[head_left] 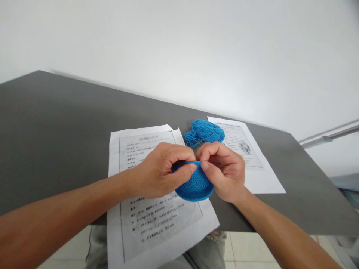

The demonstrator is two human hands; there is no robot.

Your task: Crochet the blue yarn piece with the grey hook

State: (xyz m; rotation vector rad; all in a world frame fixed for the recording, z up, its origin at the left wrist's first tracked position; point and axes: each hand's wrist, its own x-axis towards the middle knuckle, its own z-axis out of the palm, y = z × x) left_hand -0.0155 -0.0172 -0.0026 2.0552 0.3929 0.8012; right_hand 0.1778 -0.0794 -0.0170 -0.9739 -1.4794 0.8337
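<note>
The fingertips [188, 170] of both hands are observed pressed together at the upper rim of a blue crocheted disc [195, 186]. The left hand [159, 170] is closed, its thumb and curled fingers clamped on the disc's upper left edge. The right hand [224, 172] is likewise closed, thumb against forefinger, pinching the rim just beside the left thumb. The two thumbs are nearly touching. Whether a hook or needle is held cannot be told; none is seen.

The disc is held slightly above the table, tilted towards the camera, its round spiral-stitched face showing below the thumbs. Its upper part is hidden behind the fingers.

Directly beneath the hands a printed sheet [157, 220] is laid, its near edge overhanging the table edge. The print is too small to be read. A loose ball of blue yarn [204, 132] is noted just beyond the hands, resting between this sheet and a second printed sheet [258, 175], which lies to the right and partly under the right hand.

All items are borne on a dark grey table [56, 130] set against a white wall [179, 45]. A metal rail [331, 136] is seen at the far right. Pale floor tiles [244, 248] and grey trousers [202, 254] are visible below the table edge.
</note>
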